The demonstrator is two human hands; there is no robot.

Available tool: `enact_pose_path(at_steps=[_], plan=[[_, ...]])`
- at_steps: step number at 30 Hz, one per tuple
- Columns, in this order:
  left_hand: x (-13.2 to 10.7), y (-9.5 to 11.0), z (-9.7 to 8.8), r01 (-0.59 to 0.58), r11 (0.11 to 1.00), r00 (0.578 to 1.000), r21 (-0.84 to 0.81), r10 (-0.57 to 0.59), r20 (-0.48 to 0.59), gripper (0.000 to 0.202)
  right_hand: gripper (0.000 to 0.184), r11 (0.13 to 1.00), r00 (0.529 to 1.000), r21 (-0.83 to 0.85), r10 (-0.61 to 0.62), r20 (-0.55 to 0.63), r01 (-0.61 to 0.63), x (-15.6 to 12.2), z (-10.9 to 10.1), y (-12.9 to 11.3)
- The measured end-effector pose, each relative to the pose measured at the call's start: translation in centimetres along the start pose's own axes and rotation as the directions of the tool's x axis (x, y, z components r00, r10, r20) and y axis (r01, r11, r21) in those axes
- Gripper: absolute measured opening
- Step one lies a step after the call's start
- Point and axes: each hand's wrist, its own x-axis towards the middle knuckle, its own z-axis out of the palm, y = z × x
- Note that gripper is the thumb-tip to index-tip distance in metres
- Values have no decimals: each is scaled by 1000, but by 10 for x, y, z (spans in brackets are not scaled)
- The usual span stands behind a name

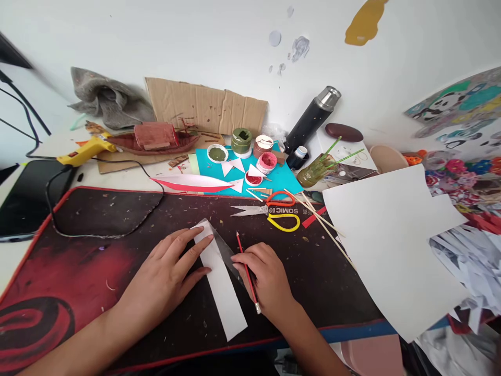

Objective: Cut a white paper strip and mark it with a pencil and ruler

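Note:
My left hand (170, 274) lies flat with fingers stretched out, pressing on the upper part of a long white paper strip (224, 292) on the dark desk mat (78, 261). My right hand (263, 279) is closed around a red pencil (246, 270), whose tip points up and away. This hand also rests on a clear triangular ruler (227, 250) laid along the strip's right edge. Red and yellow scissors (270, 211) lie just beyond the hands.
Large white sheets (391, 245) overhang the table's right edge. Paint pots (254, 154), a teal sheet, a black flask (311, 120), a jar of sticks, cardboard, a model boat (154, 138), a yellow glue gun (84, 151) with its cable and a tablet at the left fill the back.

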Motion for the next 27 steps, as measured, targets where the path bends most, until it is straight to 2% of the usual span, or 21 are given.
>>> enact_pose_path(at_steps=[4, 12, 27], plan=[[3, -3, -3, -6, 999, 1000, -31, 6, 0, 46, 13, 999, 1000, 51, 2, 21, -3, 1, -1, 0], [0, -5, -2, -112, 993, 994, 49, 111, 15, 37, 13, 1000, 999, -17, 3, 49, -2, 7, 1, -5], [-5, -3, -4, -131, 988, 991, 84, 128, 40, 35, 10, 999, 996, -53, 6, 85, -2, 7, 0, -8]])
